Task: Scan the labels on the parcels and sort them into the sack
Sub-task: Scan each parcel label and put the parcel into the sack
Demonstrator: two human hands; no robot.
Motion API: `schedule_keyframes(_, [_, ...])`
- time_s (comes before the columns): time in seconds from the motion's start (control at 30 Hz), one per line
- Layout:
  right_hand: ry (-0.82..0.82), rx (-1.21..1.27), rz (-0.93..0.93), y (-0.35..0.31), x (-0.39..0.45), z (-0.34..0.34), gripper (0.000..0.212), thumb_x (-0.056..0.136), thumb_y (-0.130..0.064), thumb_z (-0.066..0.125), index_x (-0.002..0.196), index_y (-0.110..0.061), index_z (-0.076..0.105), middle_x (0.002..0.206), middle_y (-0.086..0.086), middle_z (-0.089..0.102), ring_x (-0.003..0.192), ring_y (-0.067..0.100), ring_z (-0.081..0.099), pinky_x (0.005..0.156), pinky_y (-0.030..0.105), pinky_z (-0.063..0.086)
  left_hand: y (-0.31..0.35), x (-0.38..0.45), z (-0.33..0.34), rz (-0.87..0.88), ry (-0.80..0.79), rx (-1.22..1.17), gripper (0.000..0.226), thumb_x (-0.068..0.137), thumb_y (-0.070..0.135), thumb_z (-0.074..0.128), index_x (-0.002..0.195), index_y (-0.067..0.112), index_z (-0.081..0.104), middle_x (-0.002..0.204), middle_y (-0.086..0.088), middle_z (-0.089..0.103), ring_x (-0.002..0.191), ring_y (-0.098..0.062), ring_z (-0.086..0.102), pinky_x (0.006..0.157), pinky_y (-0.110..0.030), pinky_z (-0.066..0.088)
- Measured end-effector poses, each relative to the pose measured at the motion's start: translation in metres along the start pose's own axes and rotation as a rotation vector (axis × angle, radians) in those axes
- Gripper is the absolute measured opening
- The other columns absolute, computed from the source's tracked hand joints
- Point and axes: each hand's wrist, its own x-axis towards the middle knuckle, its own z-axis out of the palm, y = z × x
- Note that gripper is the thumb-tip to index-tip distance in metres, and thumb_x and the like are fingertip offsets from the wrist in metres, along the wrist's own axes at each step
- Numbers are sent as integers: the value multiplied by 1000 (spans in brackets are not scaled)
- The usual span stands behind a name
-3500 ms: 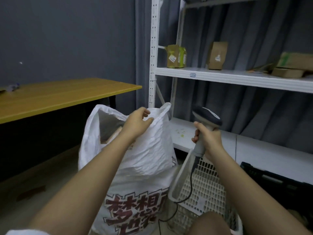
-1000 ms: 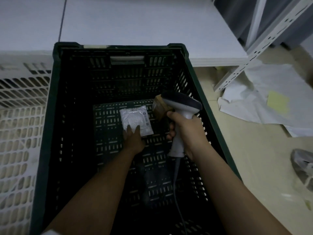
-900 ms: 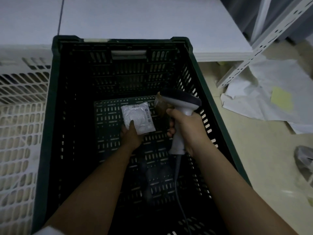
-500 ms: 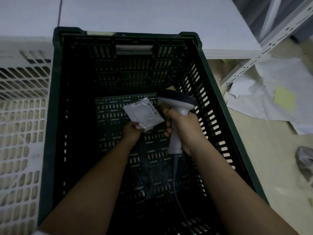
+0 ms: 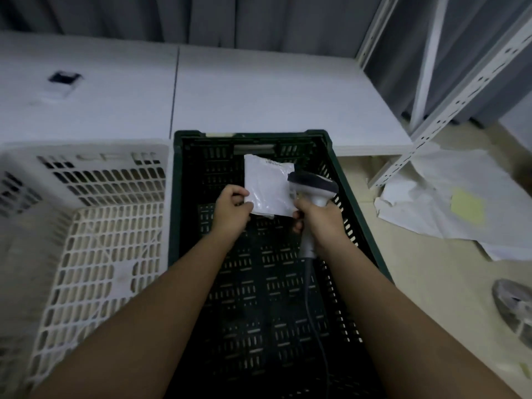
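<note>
**Parcel lifted out of the crate floor and held up by the scanner**

Half a second ago the white parcel (image 5: 267, 189) lay low against the bottom of the dark green crate (image 5: 357, 203), its corner just taken by the left hand; now it is raised above the crate floor and held nearly upright, with printed text near its top edge, too blurred to read.

Nearest the camera, both forearms reach forward over the crate. A grey cable (image 5: 312, 306) runs down from the scanner handle along the crate's inside. The left hand (image 5: 231, 210) has a closed grip on the parcel's lower left corner, fingers curled and thumb on the front face. The right hand (image 5: 319, 218) is wrapped tight around the handle of the barcode scanner (image 5: 312, 182), whose dark head sits just beside the parcel's right edge and overlaps it from this view; whether they touch cannot be told.

To the left stands a white slatted basket (image 5: 95, 246), side by side with the crate. On the floor to the right lie crumpled white sheets (image 5: 437, 197) with a yellow patch. Beyond the crate runs a low white shelf board (image 5: 259, 90), with the perforated white rack upright (image 5: 449, 102) at its right end and grey curtains behind.
</note>
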Motion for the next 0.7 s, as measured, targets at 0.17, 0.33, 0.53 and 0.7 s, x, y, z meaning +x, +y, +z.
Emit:
schedule_keyframes(0.17, [0,153,-96,-42,-68,3,9,88,-8,67,83,-7,59,64,7,59,46,13,50,49,25,45,74,-50,-48,108,52,-32,27,86,2,62,97,22,49,102,-4,63,82,-16,62,67,-29,51])
schedule_keyframes(0.33, [8,265,-253,-67,-151,9,10,85,-13,74,90,-9,65,76,6,69,63,14,65,57,24,54,123,-128,-80,289,81,22,31,83,7,69,104,19,50,89,2,61,76,-12,61,65,-20,49])
schedule_keyframes(0.53, [73,323,-301,-65,-219,24,49,70,-20,87,111,-12,61,101,7,72,93,21,71,76,34,61,131,-217,-111,578,-64,335,25,85,8,66,99,25,54,86,9,61,80,-3,59,69,-17,50])
schedule_keyframes(0.7, [189,175,-241,-54,-233,31,35,69,-11,84,97,-8,63,85,5,70,83,23,70,86,47,58,122,-245,-126,601,-157,387,23,83,11,70,96,24,56,90,12,60,85,-4,58,75,-20,49])
